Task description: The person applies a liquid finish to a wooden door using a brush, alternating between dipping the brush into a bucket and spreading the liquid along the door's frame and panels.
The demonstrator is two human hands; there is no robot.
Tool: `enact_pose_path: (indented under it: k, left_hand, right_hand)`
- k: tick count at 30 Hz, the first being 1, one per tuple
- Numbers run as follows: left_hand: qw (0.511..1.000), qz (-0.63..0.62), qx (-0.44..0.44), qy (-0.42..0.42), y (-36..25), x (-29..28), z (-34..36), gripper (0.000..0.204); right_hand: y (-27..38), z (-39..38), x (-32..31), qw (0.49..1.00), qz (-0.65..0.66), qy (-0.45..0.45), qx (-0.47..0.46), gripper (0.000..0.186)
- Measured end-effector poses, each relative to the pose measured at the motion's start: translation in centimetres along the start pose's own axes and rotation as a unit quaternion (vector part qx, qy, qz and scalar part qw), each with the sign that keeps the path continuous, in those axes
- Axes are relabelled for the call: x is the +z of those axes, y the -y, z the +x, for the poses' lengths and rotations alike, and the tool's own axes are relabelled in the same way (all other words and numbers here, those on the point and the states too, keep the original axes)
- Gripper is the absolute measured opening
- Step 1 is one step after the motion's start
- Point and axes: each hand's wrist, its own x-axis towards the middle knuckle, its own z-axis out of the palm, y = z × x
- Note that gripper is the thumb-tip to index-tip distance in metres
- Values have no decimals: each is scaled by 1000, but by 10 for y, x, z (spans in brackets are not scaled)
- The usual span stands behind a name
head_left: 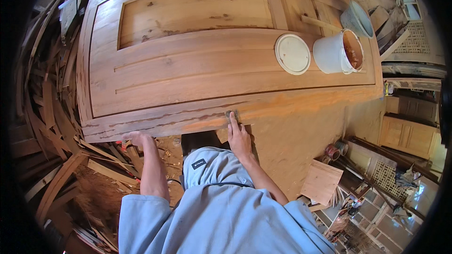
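A large paneled wooden door [188, 59] lies flat in front of me, with dark streaks along the left part of its near edge and an orange smear along the right part. My right hand [239, 137] presses a small dark grey flat piece [231, 114] against that near edge, the index finger stretched over it. What kind of piece it is, I cannot make out. At the left end of the same edge rests my left hand [137, 138]; its fingers are blurred and partly hidden.
On the door's right side stand a white bucket [329, 54] with orange-brown stuff inside, a round white lid [292, 54] and a grey bucket [355, 19]. A wooden strip [320, 22] lies beside them. Scrap wood [52, 108] heaps up at left; boards [322, 182] and cans [332, 152] stand at lower right.
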Motion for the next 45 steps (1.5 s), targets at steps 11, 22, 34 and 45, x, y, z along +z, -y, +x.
enact_pose_path:
  k: [11, 22, 34, 45]
  left_hand:
    - [1000, -5, 17, -1, -1, 1, 1, 101]
    - [1000, -10, 13, -15, 2, 2, 6, 102]
    - [999, -36, -4, -17, 8, -3, 15, 103]
    - [1000, 5, -2, -21, -42, -30, 37, 105]
  right_hand:
    - [10, -4, -1, 998, 17, 58, 34, 50]
    - [23, -12, -2, 995, 30, 96, 15, 50]
    - [14, 68, -73, 921, -181, 310, -154, 44]
    - [-20, 41, -138, 974, 74, 213, 27, 43]
